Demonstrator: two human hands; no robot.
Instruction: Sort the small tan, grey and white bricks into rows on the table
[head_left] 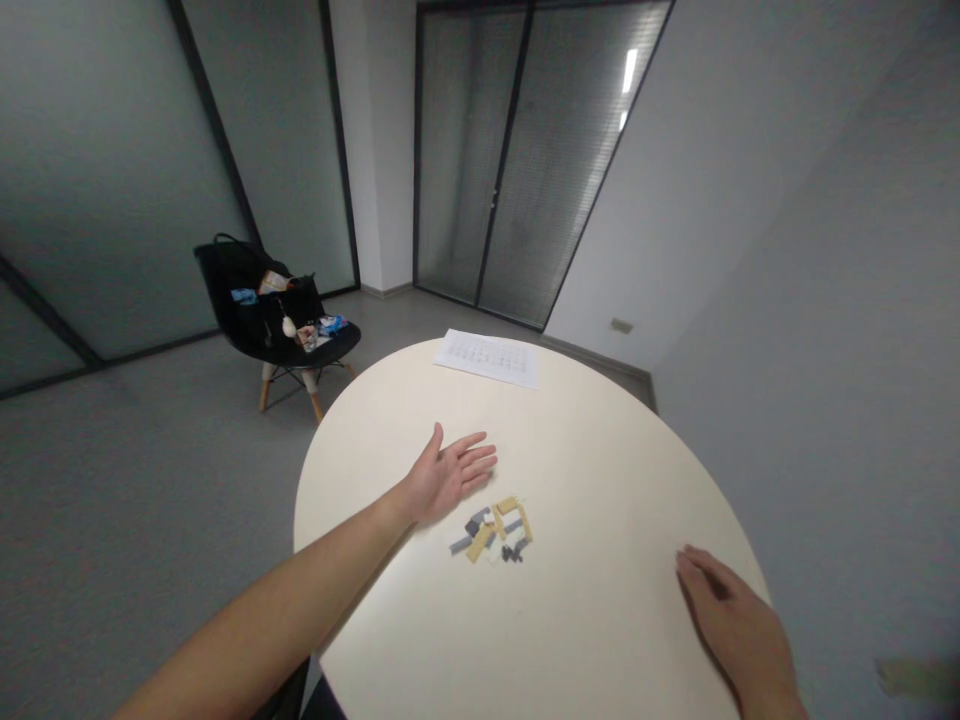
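Palm up and fingers spread, my left hand (446, 478) is over the middle of the round white table (600, 440), with nothing in it. Just in front of its wrist side lies a small loose pile of building-brick pieces (495, 530) in tan, grey, dark grey and white or clear; my left hand does not grip them. Near the table's right edge, my right hand (739, 625) is curled, its thumb and index fingertips close together. Whatever may be inside those fingers is hidden from view.
A printed white sheet (487, 358) lies at the table's far edge. To the left stands a black chair (232, 300) with a bag and small packets on it. A pale wall (810, 300) runs along the right, and glass doors (480, 150) stand behind.
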